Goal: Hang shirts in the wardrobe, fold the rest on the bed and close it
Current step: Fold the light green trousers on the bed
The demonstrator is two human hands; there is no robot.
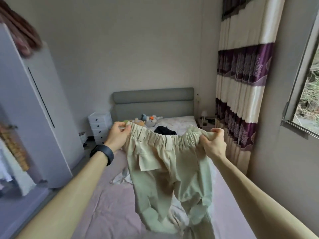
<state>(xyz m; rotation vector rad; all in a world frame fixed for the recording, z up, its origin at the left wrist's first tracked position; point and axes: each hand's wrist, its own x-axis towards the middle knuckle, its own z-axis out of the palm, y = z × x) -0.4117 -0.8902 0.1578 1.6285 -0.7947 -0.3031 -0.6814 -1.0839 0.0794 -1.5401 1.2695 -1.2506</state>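
A pair of pale cream trousers (170, 171) with an elastic waistband hangs in the air over the bed (107, 209). My left hand (118, 135) pinches the left end of the waistband, and my right hand (213, 144) grips the right end. The legs dangle down and their lower ends bunch on the pink sheet. A white garment (120, 177) lies crumpled on the bed behind the trousers, and a black garment (163, 130) lies near the pillows. The white wardrobe (39, 118) stands at the left with its door open; clothes hang inside at the far left edge.
Soft toys (146, 120) sit by the grey headboard (153, 100). A white drawer unit (100, 125) stands between wardrobe and bed. A purple-and-cream curtain (241, 94) and a window (309, 94) are on the right, close to the bed's edge.
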